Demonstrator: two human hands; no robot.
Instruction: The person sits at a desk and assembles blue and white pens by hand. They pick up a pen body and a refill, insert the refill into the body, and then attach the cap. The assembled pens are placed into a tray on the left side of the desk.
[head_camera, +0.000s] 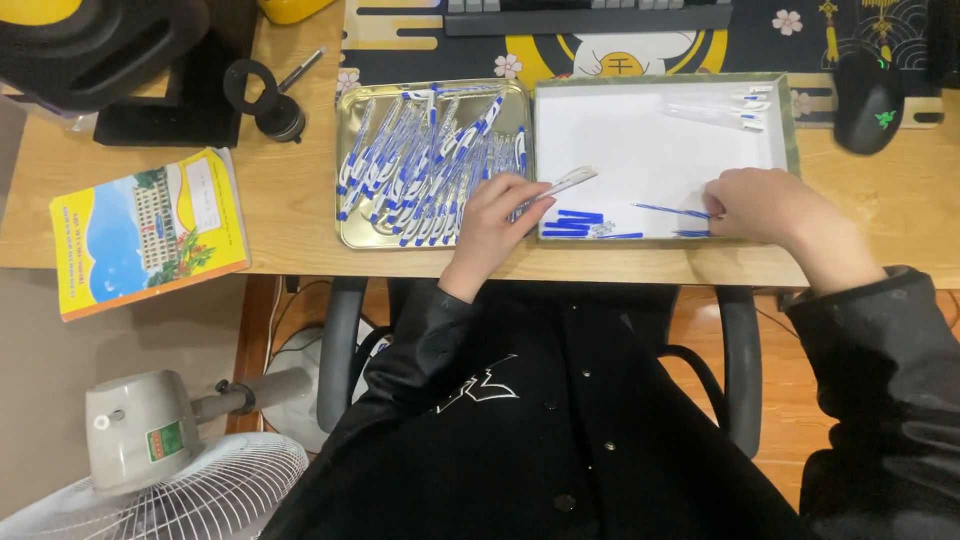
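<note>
The person's left hand (495, 215) is curled closed around a clear pen barrel (562, 184), which sticks out to the right over the seam between the gold metal tray (352, 236) and the white-lined tray (788, 120). The right hand (755, 205) rests low on the white tray with its fingers drawn together at the end of a thin blue refill (668, 210); whether it truly pinches the refill or only presses on it cannot be told from this view. The refill is slender and lies nearly flat, so a loose pinch could let it slide away or bend. A row of blue caps (575, 221) lies just beside the left hand near the tray's front edge, and a sweep of the wrist could scatter them or knock them over the low rim toward the lap. The gold tray holds a heap of blue-and-white pens (420, 165) touching one another; the left forearm crosses its corner and could drag some out. A few finished pens (735, 110) lie at the far right corner of the white tray, well apart from the hands. Beyond the trays are a black mouse (868, 100) on a patterned desk mat (640, 55), a yellow booklet (150, 230) overhanging the wooden desk (290, 200), a black magnifier (268, 100), and a grey fan (160, 470) on the floor.
</note>
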